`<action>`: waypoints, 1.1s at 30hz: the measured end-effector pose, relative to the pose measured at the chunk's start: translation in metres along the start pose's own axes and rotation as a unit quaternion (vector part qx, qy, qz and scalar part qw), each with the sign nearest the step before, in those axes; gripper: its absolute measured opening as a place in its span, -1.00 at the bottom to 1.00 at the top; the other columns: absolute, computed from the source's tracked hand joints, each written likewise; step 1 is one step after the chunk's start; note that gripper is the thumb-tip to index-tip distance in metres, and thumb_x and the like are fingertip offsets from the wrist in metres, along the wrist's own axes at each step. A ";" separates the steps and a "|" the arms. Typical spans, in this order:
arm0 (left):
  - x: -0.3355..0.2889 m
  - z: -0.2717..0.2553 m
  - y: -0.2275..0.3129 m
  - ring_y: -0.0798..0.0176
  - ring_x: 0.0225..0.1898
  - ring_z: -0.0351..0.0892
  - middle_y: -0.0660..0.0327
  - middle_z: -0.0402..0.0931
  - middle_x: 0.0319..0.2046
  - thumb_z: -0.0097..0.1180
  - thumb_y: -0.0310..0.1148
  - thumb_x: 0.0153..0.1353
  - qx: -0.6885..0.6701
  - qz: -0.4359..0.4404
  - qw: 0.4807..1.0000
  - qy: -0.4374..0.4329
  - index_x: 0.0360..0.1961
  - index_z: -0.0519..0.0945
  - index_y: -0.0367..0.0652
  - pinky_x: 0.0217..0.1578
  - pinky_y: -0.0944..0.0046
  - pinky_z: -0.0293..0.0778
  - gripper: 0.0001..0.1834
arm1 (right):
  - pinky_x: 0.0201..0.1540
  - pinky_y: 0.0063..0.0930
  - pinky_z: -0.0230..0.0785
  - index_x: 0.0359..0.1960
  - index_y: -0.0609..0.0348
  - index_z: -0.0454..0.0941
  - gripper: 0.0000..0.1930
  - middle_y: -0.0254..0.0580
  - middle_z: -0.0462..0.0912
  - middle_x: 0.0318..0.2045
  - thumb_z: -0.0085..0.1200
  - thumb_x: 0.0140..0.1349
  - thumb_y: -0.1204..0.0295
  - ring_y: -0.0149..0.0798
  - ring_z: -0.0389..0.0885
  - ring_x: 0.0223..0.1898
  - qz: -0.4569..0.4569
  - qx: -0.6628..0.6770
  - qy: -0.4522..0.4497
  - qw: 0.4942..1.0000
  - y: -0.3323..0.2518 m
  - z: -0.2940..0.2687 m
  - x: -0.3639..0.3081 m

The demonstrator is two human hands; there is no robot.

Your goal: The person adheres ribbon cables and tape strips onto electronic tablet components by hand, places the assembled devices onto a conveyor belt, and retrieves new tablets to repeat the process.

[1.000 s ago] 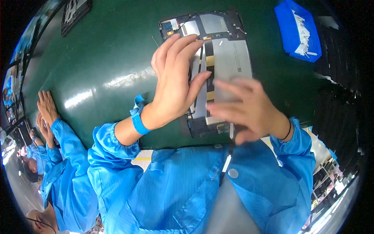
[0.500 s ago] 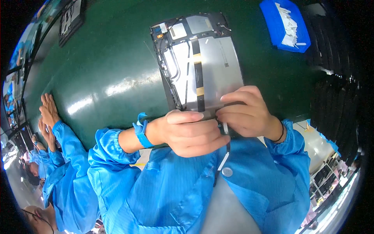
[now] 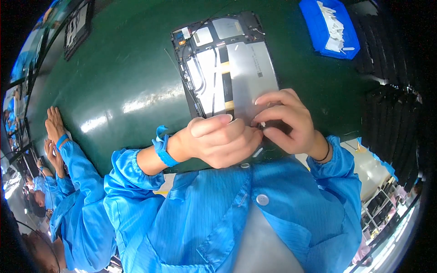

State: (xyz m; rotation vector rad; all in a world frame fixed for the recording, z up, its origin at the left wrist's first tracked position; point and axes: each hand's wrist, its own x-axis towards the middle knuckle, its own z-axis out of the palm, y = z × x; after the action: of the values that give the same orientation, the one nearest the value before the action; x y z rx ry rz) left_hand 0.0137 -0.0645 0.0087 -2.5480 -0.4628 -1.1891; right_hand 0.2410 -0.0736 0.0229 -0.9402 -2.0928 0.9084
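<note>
An opened tablet [image 3: 248,68] lies on the green bench top. Its inside shows silver plates, a black frame and a dark flat cable [image 3: 227,84] with yellow tape running down the middle. At the tablet's near edge, my left hand [image 3: 225,141] is closed with curled fingers, hiding whatever is in them. My right hand [image 3: 289,120] is bent over the near right corner, its fingertips closed around a tiny pale part [image 3: 262,124] too small to name. Below the left fingers a short whitish strip [image 3: 258,151] pokes out.
A blue bin [image 3: 314,22] with white strips stands at the far right. Black ribbed material [image 3: 391,100] lines the right side. Another dark device [image 3: 78,27] rests at the far left. A co-worker's hand [image 3: 55,125] lies on the bench to the left.
Both hands have moved away from my body, and the tablet has shifted slightly left and away. The dark strip with white pieces that hung below my hands is now mostly out of sight.
</note>
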 end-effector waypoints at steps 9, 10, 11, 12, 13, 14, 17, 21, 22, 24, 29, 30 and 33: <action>-0.002 0.001 0.005 0.37 -0.20 0.53 0.42 0.58 -0.34 0.13 -0.37 -0.05 -0.128 0.016 0.991 0.038 -0.40 0.66 0.06 0.03 0.25 0.30 -0.85 | -0.21 -0.42 0.39 -0.40 0.15 0.56 -0.90 -0.22 0.56 -0.42 0.21 0.07 0.61 -0.22 0.54 -0.30 0.007 -0.111 0.175 0.978 0.017 -0.029 0.004; 0.001 -0.001 0.001 0.36 -0.19 0.53 0.41 0.58 -0.34 0.16 -0.37 -0.03 -0.171 -0.062 0.983 -0.011 -0.39 0.67 0.07 0.06 0.19 0.24 -0.86 | -0.27 -0.51 0.40 -0.38 0.19 0.56 -0.94 -0.23 0.58 -0.41 0.19 0.15 0.60 -0.32 0.54 -0.35 0.042 -0.074 0.275 0.958 0.025 -0.041 0.005; 0.006 -0.004 0.000 0.35 -0.18 0.54 0.41 0.58 -0.34 0.19 -0.36 -0.01 -0.206 -0.143 0.966 -0.060 -0.37 0.67 0.08 0.09 0.12 0.19 -0.87 | -0.28 -0.55 0.40 -0.35 0.22 0.58 -0.98 -0.25 0.60 -0.41 0.17 0.21 0.58 -0.38 0.55 -0.38 0.020 -0.127 0.333 0.934 0.035 -0.061 0.009; 0.010 -0.001 -0.008 0.34 -0.19 0.53 0.42 0.58 -0.36 0.24 -0.39 -0.04 -0.214 -0.208 0.952 -0.063 -0.36 0.68 0.08 0.11 0.09 0.14 -0.84 | -0.28 -0.55 0.41 -0.25 0.19 0.61 -0.91 -0.23 0.64 -0.38 0.18 0.21 0.55 -0.37 0.56 -0.38 0.006 -0.221 0.384 0.896 0.048 -0.078 0.010; 0.020 0.005 -0.014 0.34 -0.21 0.53 0.43 0.58 -0.39 0.29 -0.41 -0.07 -0.228 -0.268 0.934 -0.061 -0.35 0.68 0.09 0.12 0.06 0.09 -0.80 | -0.28 -0.58 0.42 -0.11 0.22 0.60 -0.82 -0.19 0.68 -0.29 0.15 0.27 0.51 -0.45 0.59 -0.27 0.022 -0.401 0.353 0.845 0.047 -0.105 0.004; 0.028 0.007 -0.016 0.33 -0.25 0.52 0.46 0.57 -0.46 0.32 -0.47 -0.11 -0.244 -0.330 0.909 -0.068 -0.37 0.69 0.07 0.13 0.06 0.10 -0.78 | -0.25 -0.54 0.43 -0.09 0.16 0.61 -0.79 -0.18 0.69 -0.26 0.18 0.24 0.48 -0.38 0.61 -0.26 0.058 -0.463 0.303 0.831 0.048 -0.122 0.002; 0.025 0.015 -0.024 0.32 -0.27 0.51 0.48 0.55 -0.51 0.31 -0.46 -0.08 -0.239 -0.353 0.899 -0.100 -0.41 0.69 0.05 0.15 0.05 0.08 -0.83 | -0.16 -0.43 0.42 -0.06 0.06 0.63 -0.74 -0.16 0.69 -0.22 0.22 0.19 0.44 -0.24 0.63 -0.23 0.073 -0.571 0.230 0.785 0.052 -0.125 0.002; 0.017 0.017 -0.025 0.29 -0.28 0.51 0.45 0.53 -0.58 0.28 -0.44 -0.07 -0.227 -0.364 0.896 -0.113 -0.46 0.67 0.04 0.17 0.00 0.10 -0.88 | -0.14 -0.25 0.38 -0.23 0.07 0.64 -0.82 -0.23 0.66 -0.22 0.20 0.10 0.41 -0.11 0.59 -0.22 -0.016 -0.444 0.196 0.874 0.029 -0.071 0.003; 0.017 0.017 -0.026 0.29 -0.28 0.51 0.45 0.53 -0.58 0.28 -0.44 -0.07 -0.226 -0.367 0.895 -0.113 -0.46 0.67 0.04 0.17 0.00 0.10 -0.88 | -0.13 -0.27 0.36 -0.25 0.07 0.63 -0.81 -0.26 0.65 -0.22 0.21 0.05 0.42 -0.14 0.59 -0.21 -0.031 -0.395 0.138 0.908 0.014 -0.052 -0.002; 0.018 0.017 -0.028 0.28 -0.27 0.51 0.44 0.53 -0.60 0.26 -0.44 -0.07 -0.222 -0.369 0.895 -0.119 -0.48 0.66 0.04 0.18 -0.01 0.11 -0.90 | -0.12 -0.30 0.34 -0.28 0.05 0.63 -0.77 -0.33 0.64 -0.22 0.24 -0.04 0.44 -0.21 0.57 -0.20 -0.048 -0.331 0.067 0.940 -0.012 -0.014 -0.014; 0.021 0.019 -0.027 0.29 -0.29 0.49 0.43 0.52 -0.55 0.29 -0.45 -0.11 -0.211 -0.365 0.897 -0.130 -0.47 0.66 0.02 0.20 0.03 0.08 -0.87 | -0.13 -0.32 0.31 -0.31 0.00 0.64 -0.74 -0.42 0.62 -0.21 0.28 -0.13 0.42 -0.29 0.54 -0.20 -0.021 -0.291 0.050 0.955 -0.028 0.018 -0.031; 0.021 0.021 -0.026 0.28 -0.30 0.49 0.45 0.52 -0.60 0.24 -0.45 -0.08 -0.206 -0.365 0.900 -0.118 -0.47 0.66 0.04 0.17 0.02 0.11 -0.89 | -0.13 -0.32 0.30 -0.31 -0.01 0.64 -0.74 -0.43 0.61 -0.20 0.28 -0.12 0.42 -0.29 0.53 -0.19 -0.015 -0.292 0.056 0.955 -0.027 0.017 -0.032; 0.022 0.019 -0.026 0.29 -0.30 0.49 0.46 0.52 -0.60 0.25 -0.45 -0.08 -0.206 -0.367 0.898 -0.128 -0.47 0.66 0.03 0.17 0.03 0.11 -0.89 | -0.13 -0.32 0.29 -0.30 -0.02 0.65 -0.74 -0.44 0.60 -0.18 0.28 -0.11 0.42 -0.28 0.52 -0.18 -0.006 -0.295 0.064 0.953 -0.029 0.019 -0.032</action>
State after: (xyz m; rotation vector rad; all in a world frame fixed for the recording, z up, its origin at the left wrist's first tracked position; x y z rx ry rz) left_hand 0.0299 -0.0293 0.0176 -3.0165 -1.4834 -1.2687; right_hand 0.2332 -0.1198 0.0268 -1.2386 -2.2895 0.1894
